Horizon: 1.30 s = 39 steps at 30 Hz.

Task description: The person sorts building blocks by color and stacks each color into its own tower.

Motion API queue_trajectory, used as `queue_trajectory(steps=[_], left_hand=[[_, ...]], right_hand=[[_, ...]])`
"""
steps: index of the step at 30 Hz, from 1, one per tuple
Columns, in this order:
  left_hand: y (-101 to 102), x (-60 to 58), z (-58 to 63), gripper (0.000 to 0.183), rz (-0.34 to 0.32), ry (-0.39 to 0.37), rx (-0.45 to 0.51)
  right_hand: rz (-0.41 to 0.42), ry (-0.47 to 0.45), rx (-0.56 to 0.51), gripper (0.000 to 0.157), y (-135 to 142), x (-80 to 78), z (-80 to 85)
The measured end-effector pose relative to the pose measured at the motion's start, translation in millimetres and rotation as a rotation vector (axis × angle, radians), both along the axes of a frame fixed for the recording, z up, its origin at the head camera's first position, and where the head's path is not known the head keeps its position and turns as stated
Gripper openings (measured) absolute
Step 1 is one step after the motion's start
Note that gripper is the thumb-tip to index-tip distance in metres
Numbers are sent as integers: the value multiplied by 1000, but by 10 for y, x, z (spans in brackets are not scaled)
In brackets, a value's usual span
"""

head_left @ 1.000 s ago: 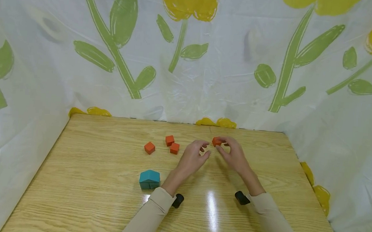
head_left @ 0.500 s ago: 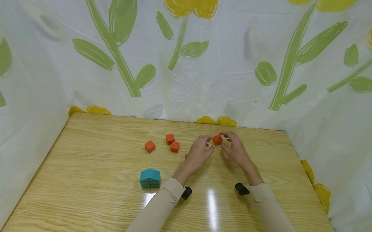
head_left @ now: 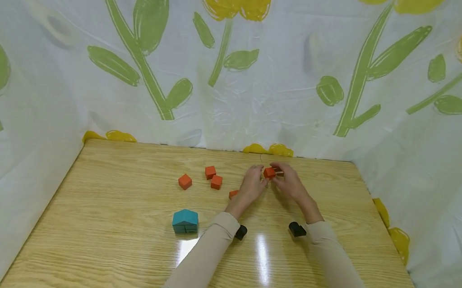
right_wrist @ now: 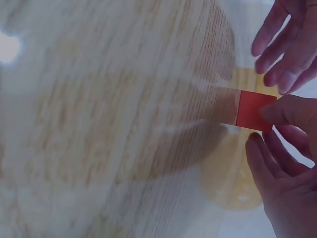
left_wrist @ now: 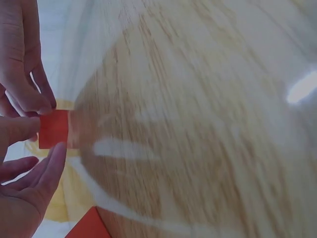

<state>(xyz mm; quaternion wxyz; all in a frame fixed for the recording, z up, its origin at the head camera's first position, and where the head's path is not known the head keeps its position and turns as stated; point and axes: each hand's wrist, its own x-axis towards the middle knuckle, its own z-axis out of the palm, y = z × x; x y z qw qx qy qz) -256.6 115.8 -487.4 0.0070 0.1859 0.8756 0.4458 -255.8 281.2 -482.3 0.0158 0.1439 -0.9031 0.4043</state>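
Observation:
A red cube stands near the table's far edge, between both hands. The fingers of my right hand are around its right side; in the right wrist view a fingertip overlaps the red face and another lies by its lower edge. My left hand is at the cube's left, fingers bent and thumb close to the near corner. A narrow gap shows between those left fingertips and the cube in the right wrist view. Another red cube, partly hidden, lies beside my left wrist.
Three red cubes, among them a lone cube, lie left of the hands. Nearer stands a small teal block house with a peaked top. A white flowered curtain encloses the wooden table.
My left hand has moved right and forward to the cube, uncovering part of another red cube. My right fingers came off the cube, then closed in on it again.

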Motion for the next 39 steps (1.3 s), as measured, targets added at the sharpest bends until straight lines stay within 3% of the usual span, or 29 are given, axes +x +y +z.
queue_trajectory(steps=[7, 14, 18, 24, 39], left_hand=[[51, -16, -21, 39, -11, -7, -16], [73, -14, -27, 25, 40, -58, 37], [78, -20, -48, 20, 65, -36, 53], [71, 3, -22, 20, 45, -20, 67], [-101, 230, 64, 23, -16, -41, 130]], right_hand=[[1, -37, -13, 40, -4, -13, -8], [18, -26, -31, 39, 1, 6, -19], [34, -23, -43, 40, 13, 22, -8], [64, -32, -70, 40, 58, 72, 50], [153, -9, -114, 40, 80, 248, 91]])
